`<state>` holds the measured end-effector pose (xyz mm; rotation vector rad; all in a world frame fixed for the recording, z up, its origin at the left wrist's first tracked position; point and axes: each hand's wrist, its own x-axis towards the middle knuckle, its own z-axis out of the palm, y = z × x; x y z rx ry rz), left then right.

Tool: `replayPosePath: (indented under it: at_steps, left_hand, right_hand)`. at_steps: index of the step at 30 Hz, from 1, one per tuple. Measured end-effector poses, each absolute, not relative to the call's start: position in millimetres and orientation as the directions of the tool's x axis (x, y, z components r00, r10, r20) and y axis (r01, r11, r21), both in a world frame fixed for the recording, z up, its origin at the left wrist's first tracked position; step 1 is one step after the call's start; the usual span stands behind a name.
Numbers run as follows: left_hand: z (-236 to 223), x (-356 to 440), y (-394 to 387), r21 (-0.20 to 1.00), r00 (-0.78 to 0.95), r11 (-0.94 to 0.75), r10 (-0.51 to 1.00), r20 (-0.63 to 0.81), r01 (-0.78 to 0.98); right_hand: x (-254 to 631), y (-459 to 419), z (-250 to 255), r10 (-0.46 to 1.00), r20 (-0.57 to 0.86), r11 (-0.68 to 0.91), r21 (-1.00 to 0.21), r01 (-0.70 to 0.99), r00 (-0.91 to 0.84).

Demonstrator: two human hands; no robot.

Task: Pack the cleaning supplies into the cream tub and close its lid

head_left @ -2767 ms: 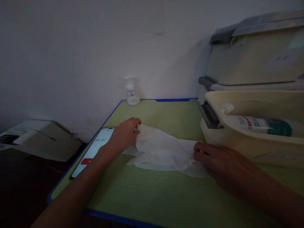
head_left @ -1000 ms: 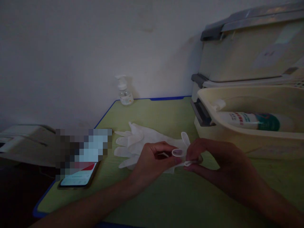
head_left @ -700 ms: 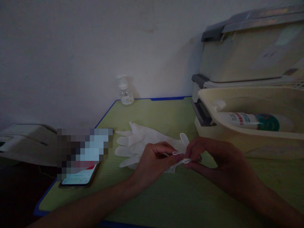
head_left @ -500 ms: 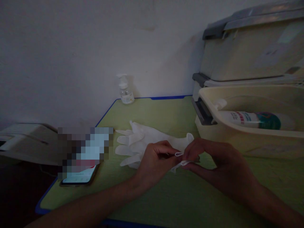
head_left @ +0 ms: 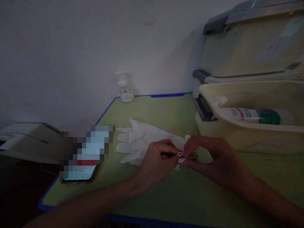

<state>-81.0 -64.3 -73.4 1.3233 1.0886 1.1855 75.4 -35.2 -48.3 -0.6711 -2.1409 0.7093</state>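
White disposable gloves [head_left: 152,136] lie on the green tabletop [head_left: 147,109], their fingers pointing left and their cuffs toward my hands. My left hand [head_left: 160,161] is closed, pinching the rolled cuff edge between thumb and fingers. Close against it, my right hand [head_left: 206,155] pinches the same cuff from the right, thumb below and fingers above. Two small white loops of the folded rim show between the fingertips. The hands cover part of the cuff, so I cannot tell how many layers are held.
A phone [head_left: 79,175] with a lit, partly blurred screen lies at left. A pump bottle [head_left: 126,93] stands by the wall. On the right, a cream bin [head_left: 237,137] holds a white and green bottle [head_left: 268,116]; a lidded storage box [head_left: 237,53] rises behind it.
The two folds of the cuff rim have come closer together between my fingertips. Both hands keep their pinch on the glove. The view has shifted slightly.
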Motion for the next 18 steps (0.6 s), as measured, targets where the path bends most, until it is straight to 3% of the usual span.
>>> replayPosePath:
  at_steps: [9, 18]
  left_hand:
    - [-66.1, -85.1, -64.6, 0.98, 0.221, -0.189, 0.96, 0.17, 0.066]
    - [-65.9, -87.4, -64.6, 0.994, 0.268, -0.109, 0.958, 0.099, 0.023]
  right_hand:
    - [77.4, -31.1, -45.0, 0.702, 0.426, 0.623, -0.756, 0.201, -0.57]
    - [79.5, -28.7, -47.5, 0.739, 0.406, 0.58, -0.79, 0.2, -0.537]
